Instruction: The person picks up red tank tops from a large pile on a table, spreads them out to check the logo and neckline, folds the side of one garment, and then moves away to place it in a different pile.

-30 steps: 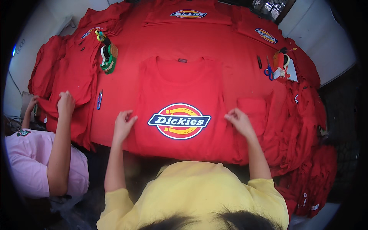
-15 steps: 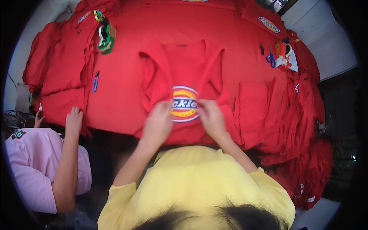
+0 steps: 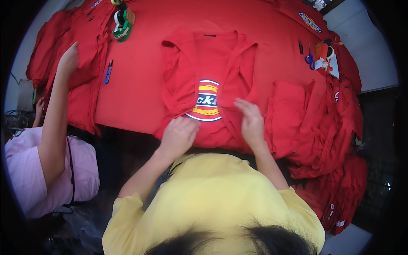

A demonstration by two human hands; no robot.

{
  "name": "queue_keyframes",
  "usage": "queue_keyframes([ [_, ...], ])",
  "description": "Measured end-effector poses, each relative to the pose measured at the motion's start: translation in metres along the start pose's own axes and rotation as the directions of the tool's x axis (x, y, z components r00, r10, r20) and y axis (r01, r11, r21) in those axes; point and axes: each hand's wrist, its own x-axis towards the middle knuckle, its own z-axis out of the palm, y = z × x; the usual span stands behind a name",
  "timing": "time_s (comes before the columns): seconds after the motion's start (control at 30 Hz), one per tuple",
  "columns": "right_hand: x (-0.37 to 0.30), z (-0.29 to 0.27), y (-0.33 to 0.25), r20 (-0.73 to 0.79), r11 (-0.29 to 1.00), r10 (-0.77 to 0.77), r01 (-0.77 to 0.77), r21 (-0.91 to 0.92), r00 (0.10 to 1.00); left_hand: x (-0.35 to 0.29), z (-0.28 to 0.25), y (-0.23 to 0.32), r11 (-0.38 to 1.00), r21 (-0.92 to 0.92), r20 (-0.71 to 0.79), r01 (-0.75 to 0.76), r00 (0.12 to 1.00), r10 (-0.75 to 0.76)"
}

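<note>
A red sleeveless vest-like garment point(image 3: 180, 80) lies on the red-covered table in front of me. Its two front edges stand apart, and between them shows a round printed emblem point(image 3: 208, 111) in white, yellow, red and dark blue. My left hand point(image 3: 179, 135) is at the emblem's lower left, fingers curled together on the garment's fabric. To the right of the emblem, my right hand point(image 3: 251, 121) rests on the right front panel, its fingers stretched out and nothing gripped.
Folded red garments point(image 3: 287, 114) are stacked to my right. Farther off lie blue-handled scissors point(image 3: 310, 60) and tape rolls point(image 3: 327, 55). At left are a green tape dispenser point(image 3: 122, 29), a blue thread snipper point(image 3: 109, 72), and a person in pink point(image 3: 78, 165) reaching over another red pile point(image 3: 83, 102).
Both hands have left the emblem: my left moved down, my right outward to the right, opening. The front edges now cover more of the emblem's sides. The neighbour's arm has reached farther forward.
</note>
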Motion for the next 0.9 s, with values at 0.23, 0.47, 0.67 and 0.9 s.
queue_keyframes([
  [0.23, 0.014, -0.016, 0.034, 0.187, 0.993, 0.081, -0.095, 0.068, 0.979, 0.024, -0.041, -0.047, 0.985, 0.054, -0.193, 0.164, 0.969, -0.151],
  [0.47, 0.088, -0.160, 0.149, -0.209, 0.512, 0.316, 0.020, 0.859, 0.926, 0.024, -0.204, -0.138, 0.699, -0.705, -0.335, 0.119, 0.813, -0.476],
  [0.67, 0.210, -0.171, 0.146, -0.388, 0.451, 0.404, 0.189, 0.872, 0.828, 0.144, -0.263, -0.142, 0.829, -0.526, -0.671, -0.191, 0.693, -0.266],
  [0.9, 0.121, -0.114, 0.097, 0.131, 0.915, 0.151, -0.188, 0.357, 0.980, 0.112, -0.151, -0.108, 0.995, -0.081, -0.340, 0.064, 0.936, -0.088],
])
